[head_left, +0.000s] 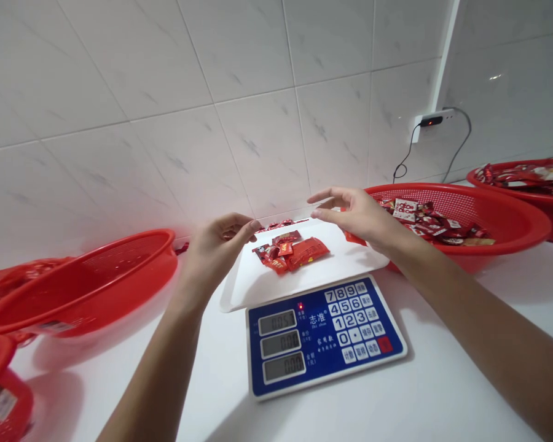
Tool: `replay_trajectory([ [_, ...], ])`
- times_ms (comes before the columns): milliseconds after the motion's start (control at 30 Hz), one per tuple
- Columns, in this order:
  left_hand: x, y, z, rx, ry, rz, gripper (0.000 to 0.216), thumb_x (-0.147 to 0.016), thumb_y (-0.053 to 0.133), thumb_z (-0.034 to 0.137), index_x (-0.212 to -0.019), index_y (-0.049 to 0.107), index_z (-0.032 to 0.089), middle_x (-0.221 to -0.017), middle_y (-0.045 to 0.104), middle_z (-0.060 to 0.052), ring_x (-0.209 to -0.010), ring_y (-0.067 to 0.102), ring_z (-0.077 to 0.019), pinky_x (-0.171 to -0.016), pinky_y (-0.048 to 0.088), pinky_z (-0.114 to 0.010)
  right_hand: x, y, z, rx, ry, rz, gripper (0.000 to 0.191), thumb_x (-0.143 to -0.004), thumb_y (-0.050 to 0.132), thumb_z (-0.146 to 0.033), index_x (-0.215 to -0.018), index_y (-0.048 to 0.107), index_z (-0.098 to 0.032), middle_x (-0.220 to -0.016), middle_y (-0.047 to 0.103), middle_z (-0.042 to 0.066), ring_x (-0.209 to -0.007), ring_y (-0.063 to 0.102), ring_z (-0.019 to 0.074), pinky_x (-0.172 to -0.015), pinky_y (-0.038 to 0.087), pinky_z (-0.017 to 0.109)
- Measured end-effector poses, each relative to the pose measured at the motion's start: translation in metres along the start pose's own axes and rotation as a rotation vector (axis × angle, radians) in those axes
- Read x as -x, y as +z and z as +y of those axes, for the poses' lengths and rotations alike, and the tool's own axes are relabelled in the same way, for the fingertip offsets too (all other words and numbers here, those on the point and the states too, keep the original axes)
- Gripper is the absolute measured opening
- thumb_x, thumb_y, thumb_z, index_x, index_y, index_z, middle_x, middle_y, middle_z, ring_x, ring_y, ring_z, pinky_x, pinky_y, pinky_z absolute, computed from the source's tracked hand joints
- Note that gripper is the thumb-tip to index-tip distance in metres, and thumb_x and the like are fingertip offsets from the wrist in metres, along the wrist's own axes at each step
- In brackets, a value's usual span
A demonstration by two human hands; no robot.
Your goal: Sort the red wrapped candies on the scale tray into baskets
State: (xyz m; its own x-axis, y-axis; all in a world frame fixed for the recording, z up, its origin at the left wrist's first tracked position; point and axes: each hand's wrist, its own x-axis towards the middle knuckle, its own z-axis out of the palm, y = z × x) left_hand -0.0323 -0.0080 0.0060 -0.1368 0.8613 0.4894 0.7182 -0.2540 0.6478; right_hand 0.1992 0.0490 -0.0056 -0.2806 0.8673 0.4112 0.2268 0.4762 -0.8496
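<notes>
My left hand (216, 252) is above the left side of the white scale pan (239, 288). Its fingers are curled and the thumb and index tips come together; whether a small thing is pinched there I cannot tell. Over the pan's far right side, my right hand (350, 215) has its fingers stretched out and apart from the thumb, with nothing seen between them. On the pan lies a small pile of red wrapped snack packets (276, 252), with a larger red packet (308, 252) at its right. The digital scale's blue keypad panel (327, 337) faces me; its displays are lit faintly.
To the right, a red basket (511, 227) holds many small packets, with another filled red basket (539, 193) behind it. Red baskets (138, 282) stand at left. More packets lie behind the pan. A socket strip (433, 121) with cables is on the tiled wall.
</notes>
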Motion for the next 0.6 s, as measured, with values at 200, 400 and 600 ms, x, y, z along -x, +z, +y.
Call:
replay_trajectory([
  [200,0.000,0.000,0.002,0.028,0.010,-0.047,0.029,-0.081,0.069,0.047,-0.080,0.074,0.018,-0.076,0.075,-0.006,-0.075,0.069,-0.0200,-0.067,0.050,-0.029,-0.002,0.003,0.000,-0.043,0.015,-0.002,0.023,-0.088,0.068,-0.029,-0.108,0.069,-0.017,-0.094,0.073,0.007,-0.078,0.063,0.0151,-0.063,0.046,0.025],
  [400,0.019,0.026,0.027,0.124,0.125,-0.336,0.036,-0.087,0.063,0.053,-0.081,0.070,0.018,-0.075,0.072,-0.005,-0.069,0.065,-0.0179,-0.061,0.046,-0.028,0.006,0.035,0.002,-0.151,0.010,0.024,0.014,-0.097,0.057,-0.027,-0.099,0.066,-0.016,-0.092,0.068,0.004,-0.066,0.057,0.0085,-0.057,0.044,0.021],
  [600,0.028,0.038,0.036,0.209,0.140,-0.415,0.029,-0.088,0.061,0.042,-0.071,0.062,0.019,-0.071,0.068,-0.003,-0.067,0.063,-0.0174,-0.061,0.047,-0.029,0.013,0.042,-0.006,-0.420,0.108,-0.225,0.034,-0.105,0.038,-0.039,-0.109,0.064,-0.018,-0.070,0.061,-0.001,-0.050,0.058,0.0102,-0.048,0.049,0.023],
])
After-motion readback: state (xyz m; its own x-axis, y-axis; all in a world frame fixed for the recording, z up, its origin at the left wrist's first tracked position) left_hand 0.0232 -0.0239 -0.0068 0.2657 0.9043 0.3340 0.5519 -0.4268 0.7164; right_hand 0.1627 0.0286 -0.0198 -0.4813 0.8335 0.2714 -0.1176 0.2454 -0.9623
